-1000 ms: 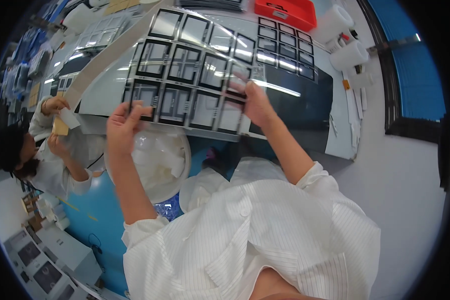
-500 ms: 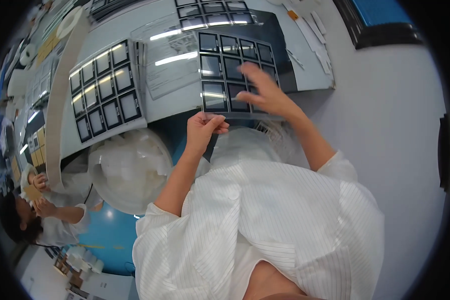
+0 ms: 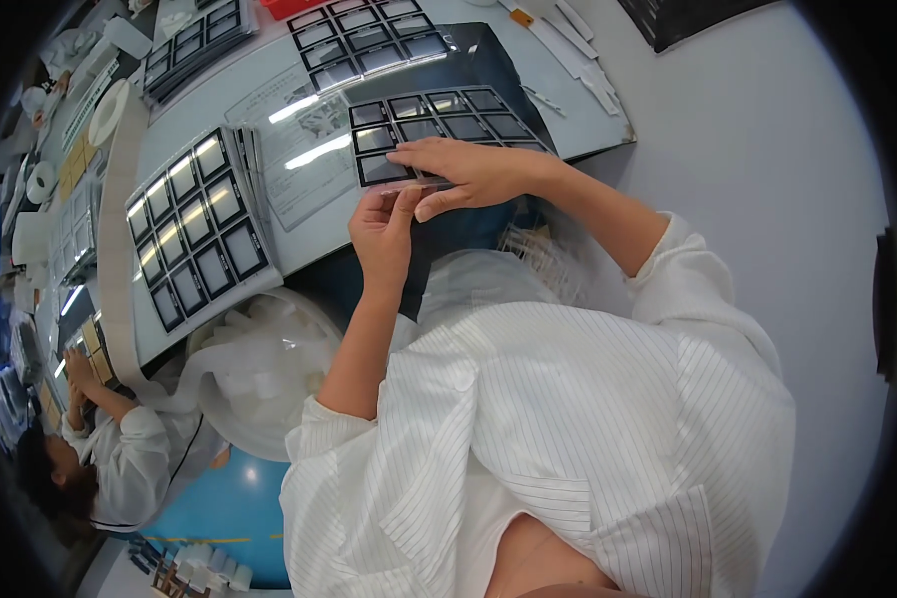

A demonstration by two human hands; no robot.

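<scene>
Left hand (image 3: 381,224) pinched the near edge of a black-framed sheet (image 3: 447,128) at the front of the desk (image 3: 314,244); right hand (image 3: 473,171), outstretched, was over it, contact unclear. Handling that edge seemed the step in hand, and the next move likely called for a steady left pinch

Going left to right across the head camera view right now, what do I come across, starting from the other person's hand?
The co-worker's hand → stack of black-framed sheets → your left hand → your right hand → dark frame at the top edge.
</scene>
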